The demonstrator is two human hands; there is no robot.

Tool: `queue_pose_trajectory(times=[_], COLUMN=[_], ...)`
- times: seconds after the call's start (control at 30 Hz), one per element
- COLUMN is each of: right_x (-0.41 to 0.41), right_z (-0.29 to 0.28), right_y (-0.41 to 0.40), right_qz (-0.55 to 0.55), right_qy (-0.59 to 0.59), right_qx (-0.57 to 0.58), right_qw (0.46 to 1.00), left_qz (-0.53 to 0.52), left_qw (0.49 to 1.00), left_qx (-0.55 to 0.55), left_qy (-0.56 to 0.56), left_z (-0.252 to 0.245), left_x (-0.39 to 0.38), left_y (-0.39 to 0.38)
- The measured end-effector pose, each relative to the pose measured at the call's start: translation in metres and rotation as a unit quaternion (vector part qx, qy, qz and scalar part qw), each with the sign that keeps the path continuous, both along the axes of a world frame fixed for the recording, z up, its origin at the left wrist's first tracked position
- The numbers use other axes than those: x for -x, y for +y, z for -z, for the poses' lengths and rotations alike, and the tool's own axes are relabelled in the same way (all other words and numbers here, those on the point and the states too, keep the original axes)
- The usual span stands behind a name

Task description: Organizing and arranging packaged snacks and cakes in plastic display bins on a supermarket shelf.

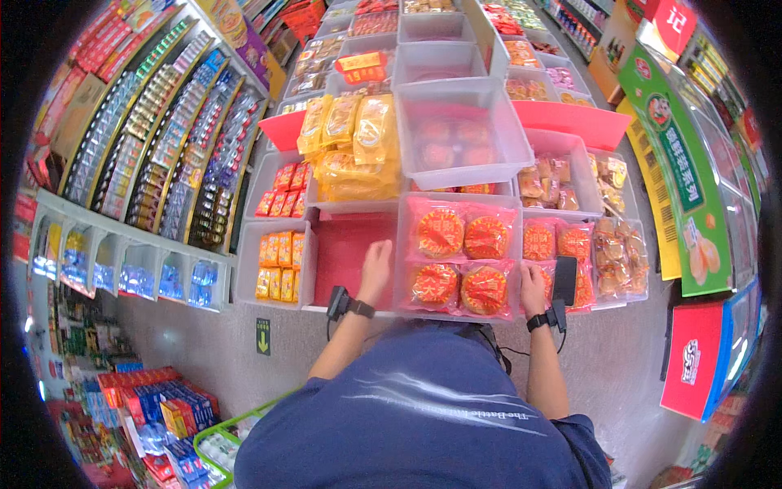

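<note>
My left hand [376,266] hovers over a bare red display surface [342,250], fingers curled inward with nothing visible in them. To its right stands a translucent plastic bin [400,293] with round pastries [440,233] in pink-red wrappers. My right hand [533,286] is at that bin's right wall, fingers bent; whether they grip the rim is hard to see. Beside it, a black flat phone-like device [566,280] overlaps more red-wrapped pastries [540,239]. Both wrists wear black straps with small devices. Behind the bin, a tilted plastic bin [464,168] rests above other packs.
Yellow bags [357,174] are piled behind the red surface. A bin of small orange and yellow packs [308,287] stands at left. Bins of wrapped pastries [620,257] stand at right. Drink shelves [165,140] rise at left, and a green freezer panel [672,177] at right.
</note>
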State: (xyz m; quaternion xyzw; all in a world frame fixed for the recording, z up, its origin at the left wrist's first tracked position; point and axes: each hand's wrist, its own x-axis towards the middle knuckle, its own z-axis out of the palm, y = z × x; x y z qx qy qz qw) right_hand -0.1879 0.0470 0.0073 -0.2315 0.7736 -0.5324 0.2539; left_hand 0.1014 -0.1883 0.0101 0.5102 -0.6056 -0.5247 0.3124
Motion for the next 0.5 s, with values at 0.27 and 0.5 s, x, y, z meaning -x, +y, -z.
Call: queue_pose_trajectory(times=[0.27,0.5], right_x=[0.005,-0.026], right_z=[-0.003,-0.035], right_y=[-0.014,-0.024], right_qz=[-0.032,-0.056], right_qy=[0.185,0.017], right_qx=[-0.045,0.042], right_qw=[0.981,0.997], left_qz=[0.012,-0.032], left_qw=[0.999,0.999], left_qx=[-0.017,-0.001], left_qy=[-0.029,0.004], left_z=[-0.006,-0.041], left_x=[0.01,-0.019], left_y=[0.027,0.029])
